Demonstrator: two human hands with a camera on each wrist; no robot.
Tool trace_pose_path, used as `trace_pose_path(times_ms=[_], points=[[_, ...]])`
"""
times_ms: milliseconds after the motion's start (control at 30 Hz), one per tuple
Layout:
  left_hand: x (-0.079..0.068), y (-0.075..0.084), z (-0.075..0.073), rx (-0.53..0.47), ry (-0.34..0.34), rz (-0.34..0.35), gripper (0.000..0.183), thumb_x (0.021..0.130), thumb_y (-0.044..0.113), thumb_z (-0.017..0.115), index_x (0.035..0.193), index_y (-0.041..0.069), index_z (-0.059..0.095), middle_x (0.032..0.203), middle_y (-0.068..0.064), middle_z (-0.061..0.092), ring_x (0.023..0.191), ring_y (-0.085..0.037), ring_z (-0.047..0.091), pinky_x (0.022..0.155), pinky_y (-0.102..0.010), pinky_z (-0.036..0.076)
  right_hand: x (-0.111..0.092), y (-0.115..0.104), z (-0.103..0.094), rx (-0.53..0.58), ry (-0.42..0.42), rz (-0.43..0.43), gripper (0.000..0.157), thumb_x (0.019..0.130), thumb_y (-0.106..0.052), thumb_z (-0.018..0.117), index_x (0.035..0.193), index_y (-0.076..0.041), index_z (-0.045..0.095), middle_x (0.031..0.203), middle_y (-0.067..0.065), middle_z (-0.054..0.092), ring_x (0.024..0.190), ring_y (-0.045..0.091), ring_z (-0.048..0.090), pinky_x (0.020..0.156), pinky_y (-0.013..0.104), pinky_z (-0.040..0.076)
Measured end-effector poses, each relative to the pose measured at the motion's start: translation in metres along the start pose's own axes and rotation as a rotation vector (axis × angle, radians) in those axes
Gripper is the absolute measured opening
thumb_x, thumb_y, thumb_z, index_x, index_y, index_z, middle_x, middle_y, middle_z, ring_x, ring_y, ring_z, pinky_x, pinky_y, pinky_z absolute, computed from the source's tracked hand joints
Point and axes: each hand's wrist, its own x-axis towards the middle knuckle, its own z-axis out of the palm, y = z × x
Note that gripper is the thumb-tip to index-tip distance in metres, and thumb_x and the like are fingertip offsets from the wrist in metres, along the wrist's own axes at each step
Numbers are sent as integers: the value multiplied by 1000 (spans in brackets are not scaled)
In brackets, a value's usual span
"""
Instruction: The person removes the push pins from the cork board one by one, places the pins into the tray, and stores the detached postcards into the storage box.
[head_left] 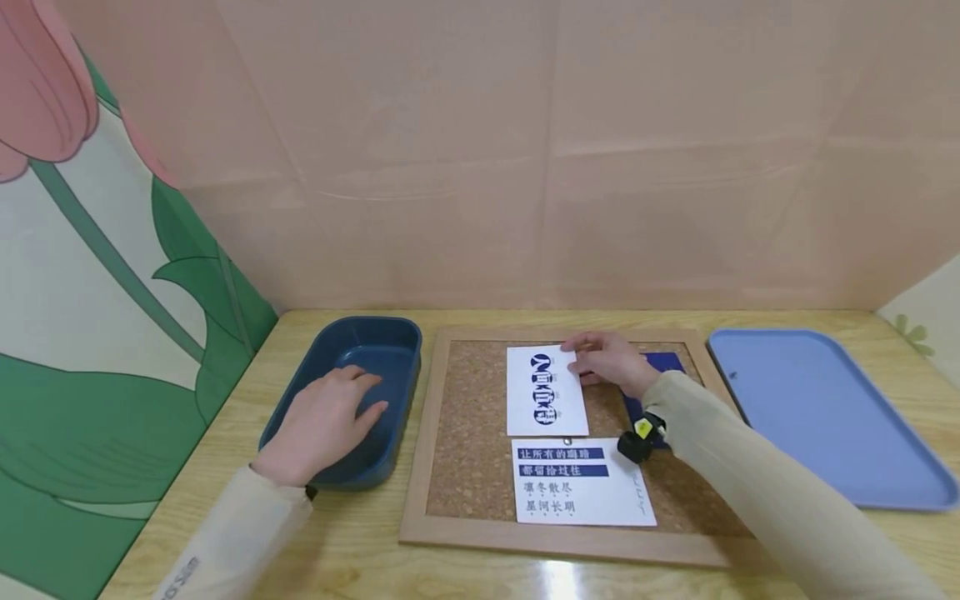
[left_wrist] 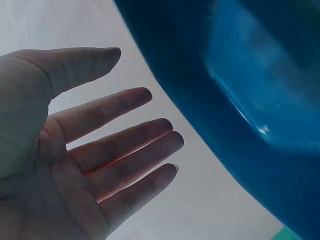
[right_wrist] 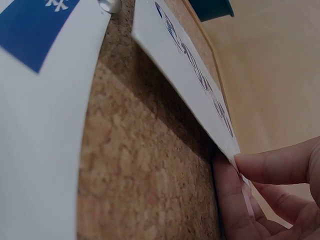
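A white card (head_left: 546, 392) with dark blue printed characters lies tilted over the cork board (head_left: 472, 417). My right hand (head_left: 609, 360) pinches its edge between thumb and fingers; in the right wrist view the same card (right_wrist: 185, 80) stands slightly off the cork. Below it, a second white card (head_left: 585, 500) with blue bars of text rests on the board, with a silver pushpin (right_wrist: 111, 5) at its top edge. Over the dark blue bin (head_left: 408, 333) hovers my left hand (head_left: 326, 425), its fingers spread and the palm bare in the left wrist view.
Partly hidden by the right forearm, a dark blue card (head_left: 664, 362) lies on the board's right side. A light blue tray (head_left: 825, 417) sits right of the board's wooden frame (head_left: 525, 542). Behind the wooden table (head_left: 360, 550) hangs a pinkish sheet (head_left: 480, 167).
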Motion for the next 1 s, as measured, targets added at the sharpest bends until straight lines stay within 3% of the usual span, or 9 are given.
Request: trace_pose_path(times_ms=[400, 733, 1000], points=[[-10, -33, -1, -44, -12, -46, 29, 87, 17, 69, 108, -3, 68, 104, -20, 66, 94, -36, 65, 79, -48, 54, 2, -1, 1, -11, 6, 10, 39, 93, -11, 60, 131, -6, 54, 136, 21, 50, 107, 28, 56, 85, 31, 54], [-22, -56, -5, -95, -8, -126, 32, 89, 14, 66, 111, -8, 64, 106, -26, 64, 95, -41, 63, 79, -52, 53, 1, -4, 2, -20, 17, 24, 39, 93, -11, 61, 131, -7, 55, 135, 21, 50, 106, 28, 57, 87, 32, 54], [-29, -71, -14, -31, -64, -198, 34, 91, 21, 63, 115, -3, 64, 114, -26, 62, 96, -42, 63, 74, -54, 53, 0, -4, 2, -25, 32, 32, 39, 92, -12, 62, 130, -8, 55, 135, 21, 50, 107, 29, 56, 88, 34, 53]])
